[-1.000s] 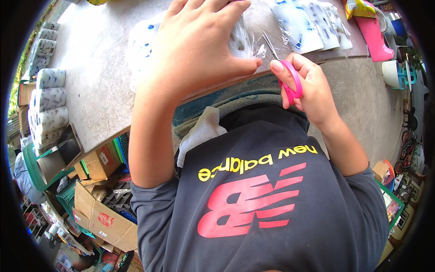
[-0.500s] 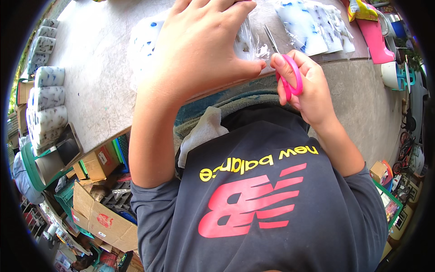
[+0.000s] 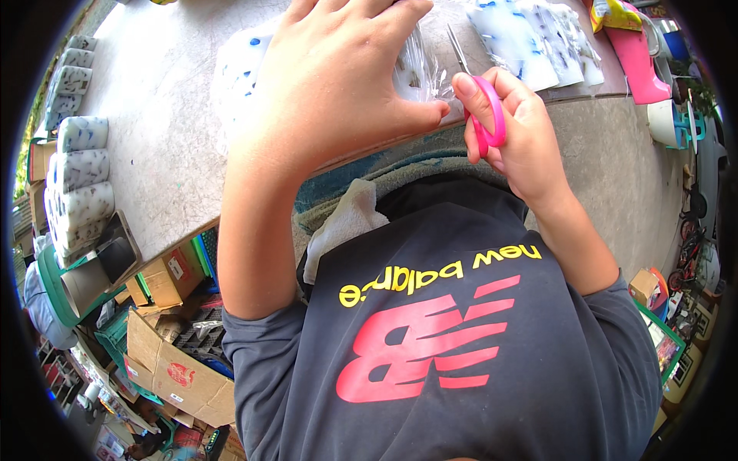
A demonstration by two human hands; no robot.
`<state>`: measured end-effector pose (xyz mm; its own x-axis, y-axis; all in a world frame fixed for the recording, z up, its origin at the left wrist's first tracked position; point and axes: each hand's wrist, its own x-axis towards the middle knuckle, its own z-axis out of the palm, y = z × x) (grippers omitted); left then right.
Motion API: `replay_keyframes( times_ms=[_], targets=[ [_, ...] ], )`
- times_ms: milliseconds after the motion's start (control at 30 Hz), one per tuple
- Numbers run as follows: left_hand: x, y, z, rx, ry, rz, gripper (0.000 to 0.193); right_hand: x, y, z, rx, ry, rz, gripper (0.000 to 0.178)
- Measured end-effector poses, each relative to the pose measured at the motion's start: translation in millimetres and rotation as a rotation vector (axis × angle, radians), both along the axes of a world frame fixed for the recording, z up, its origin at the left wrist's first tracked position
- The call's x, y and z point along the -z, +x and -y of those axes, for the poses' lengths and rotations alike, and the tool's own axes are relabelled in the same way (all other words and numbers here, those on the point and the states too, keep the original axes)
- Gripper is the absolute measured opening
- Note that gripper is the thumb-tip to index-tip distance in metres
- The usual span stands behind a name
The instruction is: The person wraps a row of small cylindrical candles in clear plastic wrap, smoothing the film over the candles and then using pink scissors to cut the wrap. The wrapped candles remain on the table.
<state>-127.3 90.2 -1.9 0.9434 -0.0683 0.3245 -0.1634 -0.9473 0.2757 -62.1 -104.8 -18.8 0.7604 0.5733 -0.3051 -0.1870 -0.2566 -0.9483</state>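
Observation:
My left hand (image 3: pixel 338 81) lies spread over a plastic-wrapped white pack with blue and dark marks (image 3: pixel 413 71), its thumb stretched toward the right. The fingertips run to the top edge of the head view, and the hand covers most of the pack. Crumpled clear film shows beside the index finger and thumb. Pink-handled scissors (image 3: pixel 493 115) are gripped in my right hand (image 3: pixel 532 142), thumb against the handle loops. Their blades point up and away, nearly together, just right of the crumpled film and apart from it. Similar patterned packs (image 3: pixel 516 48) lie farther right.
On the grey table (image 3: pixel 165 154), patterned rolls (image 3: pixel 83 167) line the left edge beside a dark phone-like object (image 3: pixel 119 250). A pink boot-shaped object (image 3: pixel 638 65) is at the right edge. Cardboard boxes (image 3: pixel 173 365) stand below left. A white cloth (image 3: pixel 342 223) lies by my lap.
My right hand and the scissors have shifted slightly left and up, closer to the film. My left hand stays spread on the pack, nearly unmoved.

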Motion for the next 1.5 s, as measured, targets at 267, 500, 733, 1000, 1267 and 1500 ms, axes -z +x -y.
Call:
replay_keyframes(
  times_ms=[267,500,733,1000,1267,1500],
  targets=[
    [4.1,-0.8,-2.3,0.023,-0.016,0.043,0.076,1.6,7.2,0.3,-0.028,0.03,-0.016,0.036],
    [-6.3,-1.0,6.0,-0.032,-0.055,-0.032,0.075,2.5,4.5,-2.8,-0.033,0.029,0.071,0.03],
    [1.8,-2.3,-0.3,0.026,-0.026,0.058,0.076,2.5,2.8,-8.3,0.001,0.108,0.033,0.03],
    [3.3,-2.0,-0.5,0.015,-0.006,0.056,0.075,-3.3,5.7,-9.6,-0.056,-0.043,0.056,0.027],
    [-2.5,-0.6,1.8,0.005,-0.02,0.009,0.074,9.4,6.2,-13.1,-0.029,0.156,0.038,0.03],
    [-4.1,1.5,0.5,-0.03,0.036,-0.06,0.074,3.5,3.7,-19.1,-0.006,0.113,0.051,0.035]
  ],
)
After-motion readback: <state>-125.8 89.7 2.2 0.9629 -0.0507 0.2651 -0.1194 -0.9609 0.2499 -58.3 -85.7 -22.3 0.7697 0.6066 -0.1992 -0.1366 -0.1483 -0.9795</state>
